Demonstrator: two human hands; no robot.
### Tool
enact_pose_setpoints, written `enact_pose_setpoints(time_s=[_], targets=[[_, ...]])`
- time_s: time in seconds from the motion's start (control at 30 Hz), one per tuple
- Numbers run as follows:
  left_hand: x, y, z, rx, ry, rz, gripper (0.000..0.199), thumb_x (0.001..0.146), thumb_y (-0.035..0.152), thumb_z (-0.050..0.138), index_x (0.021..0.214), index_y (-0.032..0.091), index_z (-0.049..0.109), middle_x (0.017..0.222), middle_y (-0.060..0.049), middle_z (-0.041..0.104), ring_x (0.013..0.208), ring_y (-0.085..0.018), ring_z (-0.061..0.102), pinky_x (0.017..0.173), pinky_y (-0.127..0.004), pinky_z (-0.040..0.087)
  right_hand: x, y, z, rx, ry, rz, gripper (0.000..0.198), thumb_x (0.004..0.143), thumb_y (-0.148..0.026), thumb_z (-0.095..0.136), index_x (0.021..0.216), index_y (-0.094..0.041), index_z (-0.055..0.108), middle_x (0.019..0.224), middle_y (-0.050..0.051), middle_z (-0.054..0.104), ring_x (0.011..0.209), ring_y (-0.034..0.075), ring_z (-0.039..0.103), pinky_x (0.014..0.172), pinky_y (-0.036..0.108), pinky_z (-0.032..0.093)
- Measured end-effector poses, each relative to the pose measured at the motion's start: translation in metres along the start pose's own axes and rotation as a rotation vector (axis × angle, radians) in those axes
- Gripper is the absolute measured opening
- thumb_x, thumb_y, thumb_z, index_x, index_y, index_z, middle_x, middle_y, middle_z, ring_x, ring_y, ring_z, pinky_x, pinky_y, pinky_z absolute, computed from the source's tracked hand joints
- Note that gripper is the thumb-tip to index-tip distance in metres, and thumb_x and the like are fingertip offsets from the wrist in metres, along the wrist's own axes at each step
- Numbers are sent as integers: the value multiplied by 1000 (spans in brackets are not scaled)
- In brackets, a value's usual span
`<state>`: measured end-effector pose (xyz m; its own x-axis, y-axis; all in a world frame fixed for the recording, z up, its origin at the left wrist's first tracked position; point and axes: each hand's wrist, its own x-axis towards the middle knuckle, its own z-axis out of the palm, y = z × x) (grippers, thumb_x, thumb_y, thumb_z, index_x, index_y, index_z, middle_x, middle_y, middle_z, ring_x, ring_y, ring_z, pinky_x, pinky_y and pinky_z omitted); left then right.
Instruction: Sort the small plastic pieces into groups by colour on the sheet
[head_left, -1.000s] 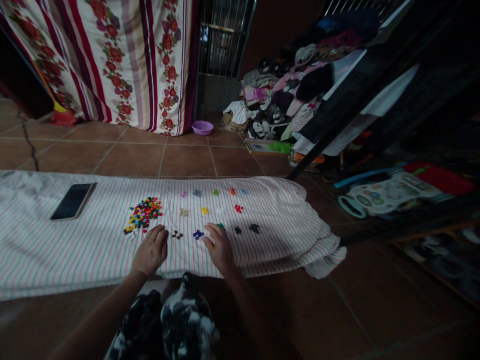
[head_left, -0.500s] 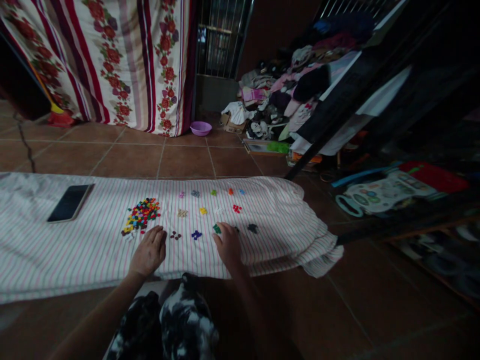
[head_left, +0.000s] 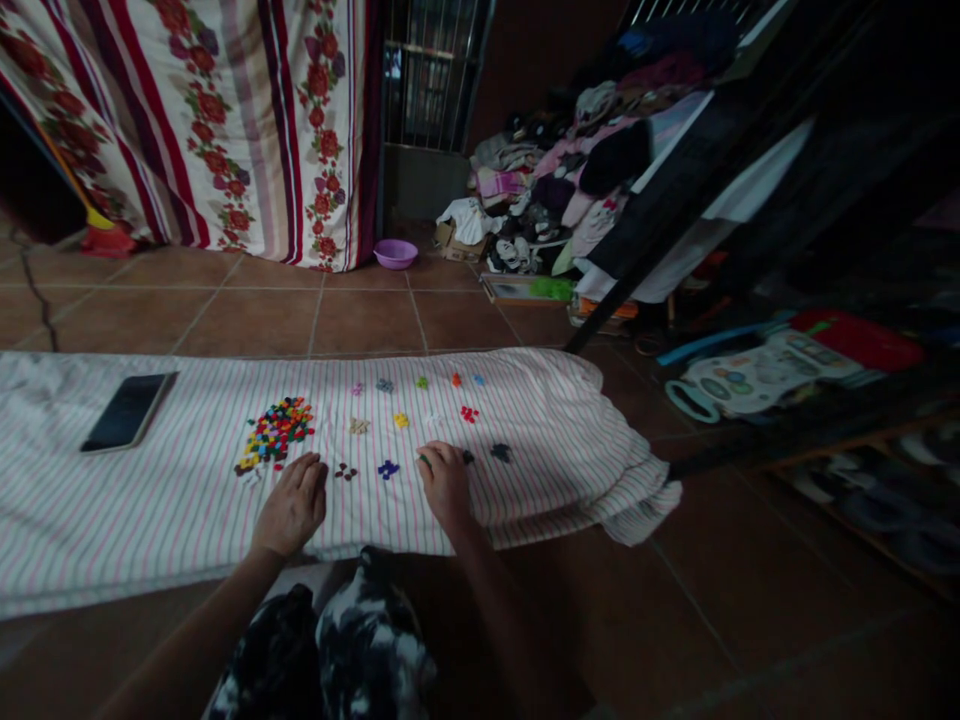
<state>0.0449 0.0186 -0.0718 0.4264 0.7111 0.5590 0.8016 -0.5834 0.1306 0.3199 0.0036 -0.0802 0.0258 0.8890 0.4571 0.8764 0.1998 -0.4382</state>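
Observation:
My right hand [head_left: 448, 490] is bent over a group of small green pieces [head_left: 425, 460], its fingers closed around them, with only a bit of green showing by the fingertips. My left hand [head_left: 294, 505] rests on the striped cloth [head_left: 187, 500], fingers stretched forward and nothing visible in them. It lies between the mixed pile of small coloured pieces [head_left: 279, 430] and the brown pieces [head_left: 346, 472]. Dark blue pieces [head_left: 388, 469] lie between my hands. Black pieces [head_left: 468, 457] show just right of my right hand, with dark grey ones [head_left: 500, 453] further right.
Behind lie yellow [head_left: 401, 420], tan [head_left: 359, 426], red [head_left: 469, 414] and other single-colour groups. A phone [head_left: 129, 412] rests on the left of the cloth. Beyond are a purple basin [head_left: 395, 254], a clothes heap [head_left: 555, 190] and a dark slanted post [head_left: 611, 312].
My right hand has closed further over the green pieces, which are now mostly covered. The left hand stays in place on the cloth. The whole view has shifted slightly.

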Motion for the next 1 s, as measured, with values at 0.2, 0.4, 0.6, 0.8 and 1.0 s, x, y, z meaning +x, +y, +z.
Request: enact_pose_setpoints(time_s=[0.2, 0.4, 0.6, 0.8, 1.0], targets=[[0, 0, 1, -1, 14, -6, 22, 88, 14, 45, 109, 16, 50, 109, -13, 59, 109, -25, 55, 94, -44, 52, 0, -3, 0, -21, 35, 7, 22, 90, -19, 49, 106, -19, 65, 102, 8, 64, 98, 22, 53, 89, 37, 43], [1, -1, 1, -6, 27, 18, 23, 87, 13, 46, 109, 15, 50, 109, -14, 59, 108, -25, 55, 93, -44, 53, -1, -8, -1, -35, 40, 19, 23, 87, -17, 49, 105, -18, 63, 103, 9, 63, 99, 23, 52, 89, 37, 43], [1, 0, 0, 17, 26, 19, 20, 88, 14, 46, 107, 15, 50, 107, -13, 59, 107, -25, 56, 93, -43, 53, 0, -10, -4, -28, 37, 18, 18, 83, -15, 50, 96, -18, 62, 98, 8, 62, 96, 22, 52, 89, 36, 42], [0, 0, 2, -1, 18, 0, 22, 88, 14, 45, 110, 15, 50, 109, -14, 59, 109, -25, 56, 93, -44, 53, 1, -11, -6, -44, 22, 10, 17, 80, -14, 51, 93, -18, 61, 96, 7, 61, 94, 21, 52, 87, 35, 42], [-1, -1, 3, -32, 38, -7, 25, 87, 15, 45, 110, 16, 53, 109, -14, 61, 110, -26, 55, 94, -45, 52, 0, -13, -9, -9, 33, 15, 23, 80, -13, 50, 97, -18, 63, 100, 8, 64, 97, 22, 53, 89, 36, 43]])
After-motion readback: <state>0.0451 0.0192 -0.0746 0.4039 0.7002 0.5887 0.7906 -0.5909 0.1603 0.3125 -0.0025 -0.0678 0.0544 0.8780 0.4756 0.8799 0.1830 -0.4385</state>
